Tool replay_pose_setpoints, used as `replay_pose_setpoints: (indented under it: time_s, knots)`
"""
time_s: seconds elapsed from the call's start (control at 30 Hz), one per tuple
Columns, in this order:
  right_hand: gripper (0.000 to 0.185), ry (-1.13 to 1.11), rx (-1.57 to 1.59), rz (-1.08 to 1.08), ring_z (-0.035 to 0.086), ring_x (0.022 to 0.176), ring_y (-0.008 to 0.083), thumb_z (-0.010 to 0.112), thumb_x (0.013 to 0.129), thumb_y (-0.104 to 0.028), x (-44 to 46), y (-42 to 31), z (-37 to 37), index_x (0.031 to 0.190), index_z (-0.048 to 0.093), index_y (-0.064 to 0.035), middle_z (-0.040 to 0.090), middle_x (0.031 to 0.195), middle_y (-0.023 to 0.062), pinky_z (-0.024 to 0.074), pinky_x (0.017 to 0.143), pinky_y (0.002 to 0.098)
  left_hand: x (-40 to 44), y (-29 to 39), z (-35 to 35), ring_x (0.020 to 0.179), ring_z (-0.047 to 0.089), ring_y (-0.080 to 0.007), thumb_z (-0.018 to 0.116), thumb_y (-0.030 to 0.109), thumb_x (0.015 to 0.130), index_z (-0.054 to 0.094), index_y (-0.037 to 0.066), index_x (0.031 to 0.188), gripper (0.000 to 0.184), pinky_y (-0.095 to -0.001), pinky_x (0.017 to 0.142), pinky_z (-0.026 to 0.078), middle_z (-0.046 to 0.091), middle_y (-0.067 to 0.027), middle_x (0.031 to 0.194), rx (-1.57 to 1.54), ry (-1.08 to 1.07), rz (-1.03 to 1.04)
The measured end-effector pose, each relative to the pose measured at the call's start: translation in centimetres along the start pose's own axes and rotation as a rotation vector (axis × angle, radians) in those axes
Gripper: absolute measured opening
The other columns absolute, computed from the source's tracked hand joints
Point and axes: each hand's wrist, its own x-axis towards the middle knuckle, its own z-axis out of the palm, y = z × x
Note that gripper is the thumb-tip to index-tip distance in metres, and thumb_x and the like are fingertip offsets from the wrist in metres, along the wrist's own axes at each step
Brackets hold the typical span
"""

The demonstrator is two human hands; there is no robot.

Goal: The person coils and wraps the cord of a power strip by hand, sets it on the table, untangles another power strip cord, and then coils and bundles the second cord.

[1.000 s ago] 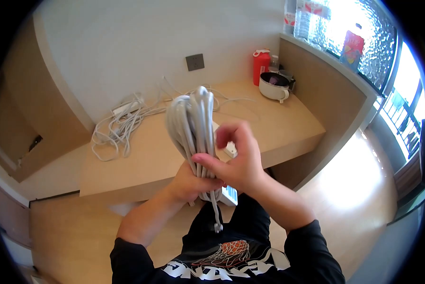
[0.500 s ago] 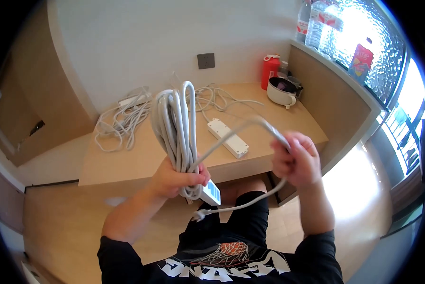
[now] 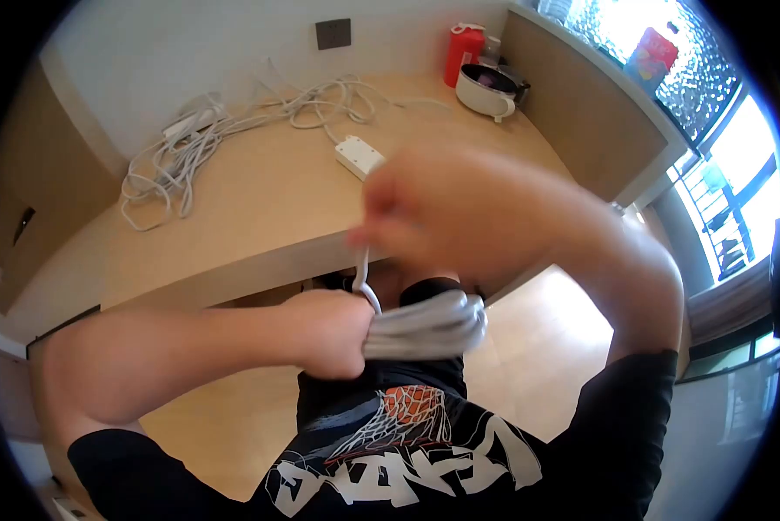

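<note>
My left hand [image 3: 333,334] is closed around a looped bundle of thick grey-white power cord [image 3: 429,326], which lies sideways with its loops pointing right. A short length of the cord rises from that fist to my right hand [image 3: 425,208]. The right hand, smeared by motion, is just above the left with its fingers closed on the cord. The plug end cannot be seen. On the desk, partly behind the right hand, lies a white power strip [image 3: 358,156].
Tangled white cords [image 3: 177,161] and another power strip [image 3: 190,126] lie on the desk [image 3: 234,208] at the left. A red bottle [image 3: 464,56] and a white pot [image 3: 485,91] stand at the back right by a partition [image 3: 572,95]. A wall socket [image 3: 333,33] is above.
My left hand has turned the bundle from upright to sideways and lowered it. The right hand has swung left across to just above the left hand. The view has tilted down.
</note>
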Motion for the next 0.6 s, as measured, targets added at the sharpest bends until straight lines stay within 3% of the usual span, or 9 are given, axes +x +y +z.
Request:
replay_pose_setpoints:
  time_s: [0.03, 0.1, 0.13, 0.23, 0.3, 0.33, 0.43, 0.47, 0.6]
  knots:
    - [0.029, -0.01, 0.037, -0.06, 0.062, 0.077, 0.0382, 0.057, 0.092, -0.028, -1.0, -1.5, 1.0, 0.088, 0.063, 0.0004, 0.064, 0.079, 0.0211, 0.0488, 0.07, 0.0456, 1.2, -1.5, 1.0, 0.075, 0.068, -0.0354, 0.059, 0.016, 0.074, 0.065, 0.0, 0.085, 0.02, -0.0443, 0.066, 0.054, 0.068, -0.0201, 0.078, 0.069, 0.118, 0.022]
    - [0.019, -0.085, 0.272, -0.077, 0.06, 0.075, 0.0414, 0.056, 0.092, -0.016, -2.8, -3.3, 3.4, 0.081, 0.056, -0.0001, 0.061, 0.078, 0.0221, 0.0483, 0.067, 0.0467, 2.5, -4.6, 1.6, 0.066, 0.067, -0.0318, 0.063, 0.022, 0.075, 0.066, 0.003, 0.089, 0.023, -0.0419, 0.058, 0.053, 0.067, -0.0166, 0.071, -0.222, 0.269, 0.121]
    - [0.016, 0.033, 0.314, -0.162, 0.058, 0.072, 0.042, 0.055, 0.092, -0.012, -3.8, -2.8, 5.2, 0.083, 0.053, 0.0004, 0.059, 0.076, 0.0221, 0.0477, 0.064, 0.0455, 2.6, -5.3, 1.3, 0.061, 0.066, -0.0296, 0.066, 0.026, 0.076, 0.066, 0.005, 0.09, 0.025, -0.0404, 0.054, 0.052, 0.066, -0.0146, 0.067, -0.327, 0.339, 0.144]
    - [0.019, 0.075, 0.554, -0.167, 0.054, 0.065, 0.0367, 0.05, 0.097, -0.009, -5.6, -2.2, 8.1, 0.111, 0.054, 0.0038, 0.055, 0.073, 0.02, 0.0457, 0.061, 0.0369, 1.9, -6.7, -0.2, 0.069, 0.067, -0.0325, 0.067, 0.021, 0.076, 0.067, 0.005, 0.094, 0.025, -0.0403, 0.063, 0.053, 0.068, -0.0166, 0.075, -0.283, 0.573, 0.068]
    - [0.027, 0.165, 0.665, -0.115, 0.059, 0.072, 0.0372, 0.053, 0.096, -0.009, -6.0, -1.9, 10.5, 0.121, 0.052, 0.0034, 0.061, 0.083, 0.0242, 0.0485, 0.068, 0.0349, 1.2, -7.1, -1.2, 0.08, 0.067, -0.0343, 0.069, 0.017, 0.074, 0.066, 0.006, 0.101, 0.029, -0.0406, 0.072, 0.053, 0.069, -0.0187, 0.086, -0.295, 0.725, 0.09]
    - [0.047, 0.246, 0.698, -0.239, 0.048, 0.062, 0.0149, 0.048, 0.1, -0.008, -5.8, -1.3, 12.0, 0.144, 0.036, 0.0039, 0.049, 0.068, 0.01, 0.042, 0.06, 0.0278, 0.6, -6.9, -1.7, 0.084, 0.067, -0.0347, 0.07, 0.016, 0.073, 0.065, 0.006, 0.104, 0.033, -0.0407, 0.075, 0.052, 0.069, -0.0192, 0.09, -0.337, 0.8, 0.14]
    - [0.041, 0.136, 0.936, -0.153, 0.051, 0.076, 0.014, 0.046, 0.101, -0.006, -6.6, -1.3, 13.5, 0.141, 0.041, 0.0023, 0.057, 0.086, 0.0066, 0.0446, 0.073, 0.0255, -2.2, -5.6, -3.0, 0.095, 0.065, -0.0348, 0.075, 0.015, 0.069, 0.061, 0.007, 0.113, 0.046, -0.0407, 0.081, 0.051, 0.068, -0.018, 0.1, -0.372, 0.85, 0.084]
    - [0.044, 0.06, 1.071, -0.122, 0.044, 0.074, 0.0052, 0.043, 0.102, -0.006, -7.0, -1.4, 13.5, 0.145, 0.038, 0.0003, 0.051, 0.082, -0.0003, 0.0399, 0.068, 0.0201, -2.7, -5.5, -3.3, 0.095, 0.065, -0.035, 0.075, 0.014, 0.069, 0.06, 0.007, 0.113, 0.047, -0.0407, 0.081, 0.051, 0.068, -0.0175, 0.1, -0.39, 0.833, 0.079]
    - [0.04, -0.084, 1.433, -0.089, 0.039, 0.061, 0.0025, 0.039, 0.105, -0.015, -6.4, 0.4, 14.8, 0.143, 0.043, -0.003, 0.043, 0.069, -0.0053, 0.0333, 0.056, 0.0175, -5.1, -4.2, -3.6, 0.093, 0.065, -0.0347, 0.073, 0.01, 0.068, 0.06, 0.008, 0.111, 0.046, -0.0416, 0.078, 0.051, 0.068, -0.0159, 0.094, -0.395, 0.828, 0.138]
